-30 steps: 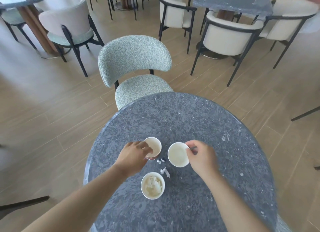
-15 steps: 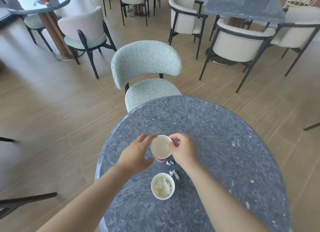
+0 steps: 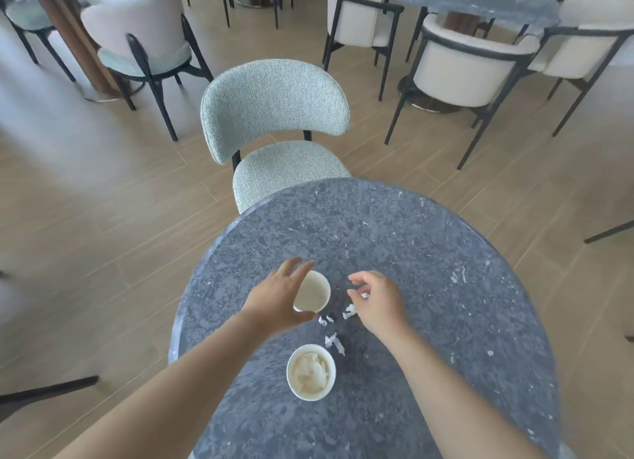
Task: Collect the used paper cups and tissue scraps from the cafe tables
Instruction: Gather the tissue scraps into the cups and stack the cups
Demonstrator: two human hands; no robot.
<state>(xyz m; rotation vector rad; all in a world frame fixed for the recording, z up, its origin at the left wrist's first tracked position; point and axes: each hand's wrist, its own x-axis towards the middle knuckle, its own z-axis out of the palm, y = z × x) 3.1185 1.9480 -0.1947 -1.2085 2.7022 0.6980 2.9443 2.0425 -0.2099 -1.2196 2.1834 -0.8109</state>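
Your left hand [image 3: 274,301] is cupped around the side of the white paper cup [image 3: 311,291] standing on the round grey speckled stone table [image 3: 429,253], fingers spread wide at the far rim and thumb curling under the near edge; whether you are gripping it or just touching it is not clear. Your right hand [image 3: 375,301] hovers just beside it with fingers curled narrow, and a small white tissue scrap [image 3: 365,295] shows at the fingertips, seemingly pinched.

More torn white tissue bits [image 3: 334,342] lie on the stone between your hands and the second white paper cup stuffed with crumpled tissue [image 3: 311,375], which sits nearer your body.

Watch these risks:
- A loose, spread grasp on a light cup could tip it or let it slide when you lift, spilling any dregs.
- The scraps are tiny and light; a quick sweep of your wrist or forearm could scatter them off the table edge onto the wooden floor.
- The pale flecks in the stone resemble tissue, so you may miss pieces.
- Reaching back toward the stuffed cup, either forearm could knock it over.
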